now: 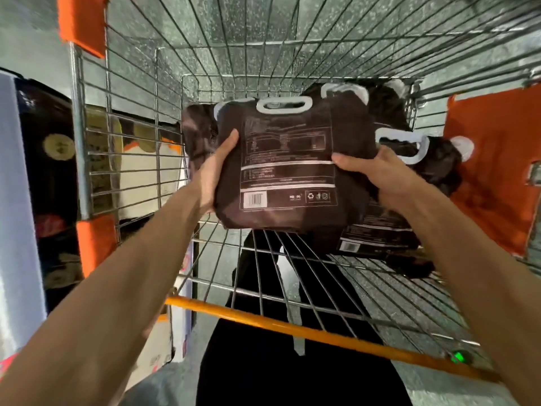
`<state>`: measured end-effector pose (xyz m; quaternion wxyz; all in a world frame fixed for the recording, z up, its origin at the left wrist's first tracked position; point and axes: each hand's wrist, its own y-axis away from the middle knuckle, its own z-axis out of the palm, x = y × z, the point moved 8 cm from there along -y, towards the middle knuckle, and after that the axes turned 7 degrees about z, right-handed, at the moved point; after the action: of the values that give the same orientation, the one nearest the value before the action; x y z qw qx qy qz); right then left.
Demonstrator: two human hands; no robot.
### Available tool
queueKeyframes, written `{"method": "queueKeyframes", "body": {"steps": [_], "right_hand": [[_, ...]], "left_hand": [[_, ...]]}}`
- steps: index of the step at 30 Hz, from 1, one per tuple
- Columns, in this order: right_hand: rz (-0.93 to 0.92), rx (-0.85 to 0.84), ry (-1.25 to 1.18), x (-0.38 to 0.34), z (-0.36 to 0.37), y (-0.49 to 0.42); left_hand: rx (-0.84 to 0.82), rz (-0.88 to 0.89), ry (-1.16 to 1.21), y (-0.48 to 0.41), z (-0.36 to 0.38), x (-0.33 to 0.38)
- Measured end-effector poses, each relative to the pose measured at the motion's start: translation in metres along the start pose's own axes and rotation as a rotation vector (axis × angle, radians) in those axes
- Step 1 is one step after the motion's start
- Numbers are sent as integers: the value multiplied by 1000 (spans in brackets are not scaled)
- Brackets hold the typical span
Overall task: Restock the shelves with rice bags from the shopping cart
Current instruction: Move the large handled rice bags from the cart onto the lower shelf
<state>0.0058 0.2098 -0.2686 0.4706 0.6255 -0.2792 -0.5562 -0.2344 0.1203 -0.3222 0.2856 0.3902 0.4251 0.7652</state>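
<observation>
View from the head camera into a wire shopping cart (234,57). Nearest the viewer, the orange push bar (292,328) runs across the cart's near edge, with the person's dark trousers (263,288) visible through the mesh. Both bare forearms reach forward over the bar.

The left hand (216,174) grips the left edge of a dark brown rice bag (287,165), thumb on the printed face. The right hand (377,171) grips the bag's right edge in the same way. The hands are apart, clamped on opposite sides of the one bag. It is held upright above the cart floor, roughly mid-basket, with its white carry handle (281,105) uppermost and barcode (254,199) at the lower left.

A second bag (196,133) sits just behind it on the left; whether it is also held cannot be told. Further bags (433,162) lie piled along the cart's right side toward the far right corner. Orange corner guards (82,22) mark the cart's left edge, and beyond it stand stocked shelves (49,148).
</observation>
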Motion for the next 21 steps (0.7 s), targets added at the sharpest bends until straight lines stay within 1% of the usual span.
{"method": "queueKeyframes", "body": {"steps": [3,5,8,10,11,14,17,18,19,21], "right_hand": [[-55,1,1,-11,-6,8],[-62,0,-8,-17,-13,9],[-35,-37,-22,-11,-12,10],[-1,-38,-62,0,-5,7],[25,-48,-84,3,4,7],[48,-102,-84,11,36,4],[32,-162,64,11,67,1],[55,-180,101,15,74,-2],[80,-200,130,20,81,-7],[117,-261,186,28,94,-8]], "left_hand": [[-4,16,21,11,23,7],[-7,-8,-54,19,33,10],[48,-29,-186,41,33,12],[96,62,-264,54,30,20],[119,140,-300,63,28,29],[267,325,-409,93,10,48],[486,484,-586,128,-9,71],[526,537,-647,135,-13,78],[540,584,-708,142,-13,83],[535,617,-849,144,-12,89]]}}
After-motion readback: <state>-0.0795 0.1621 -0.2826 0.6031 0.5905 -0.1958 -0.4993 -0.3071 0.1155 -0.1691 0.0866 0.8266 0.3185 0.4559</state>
